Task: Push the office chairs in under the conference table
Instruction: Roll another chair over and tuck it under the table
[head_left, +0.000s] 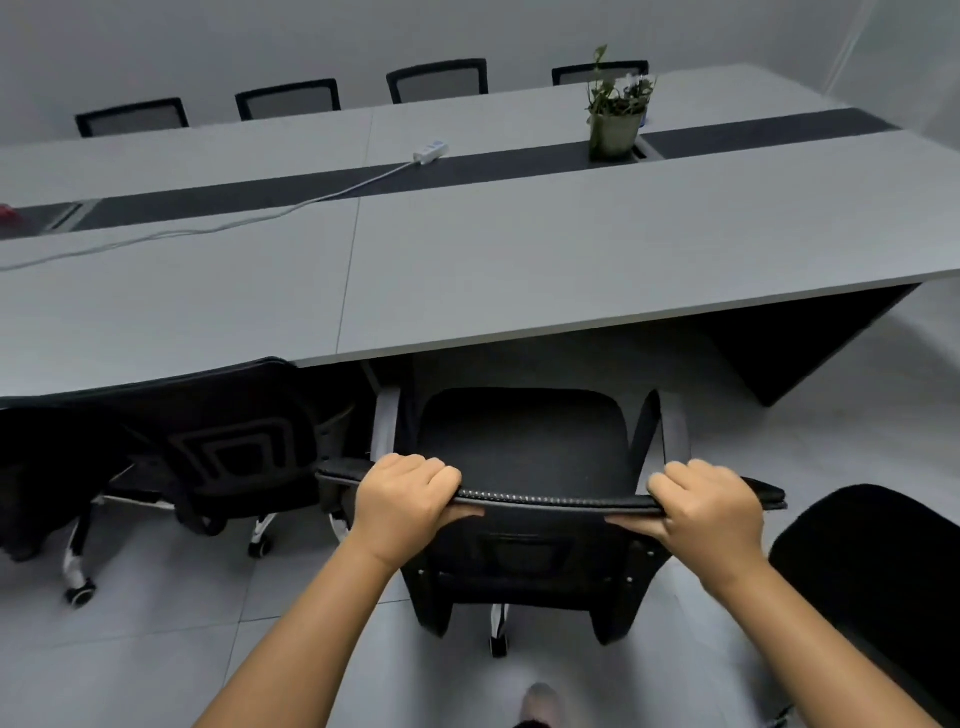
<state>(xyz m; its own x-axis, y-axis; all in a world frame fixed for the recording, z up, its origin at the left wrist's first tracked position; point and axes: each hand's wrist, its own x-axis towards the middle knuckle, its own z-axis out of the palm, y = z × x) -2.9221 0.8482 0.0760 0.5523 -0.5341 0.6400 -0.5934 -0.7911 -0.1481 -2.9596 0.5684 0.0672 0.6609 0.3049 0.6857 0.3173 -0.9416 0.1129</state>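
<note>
Both hands, left hand (402, 501) and right hand (709, 512), held closed on the backrest top of the chair (524, 441) at 6 o'clock, its seat still outside the surface (519, 260). Its armrests might strike the edge if pushed crooked.

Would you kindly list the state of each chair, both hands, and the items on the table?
Held chair: seat mostly out from under the conference table, gripped at its backrest top.
Left hand: closed on the backrest top.
Right hand: closed on the backrest top.
Left chair: backrest close to the table edge.
Right chair: out on the floor.
Far chairs: tucked in.
Power strip: lying on the table, cord trailing left.
Potted plant: upright.
</note>
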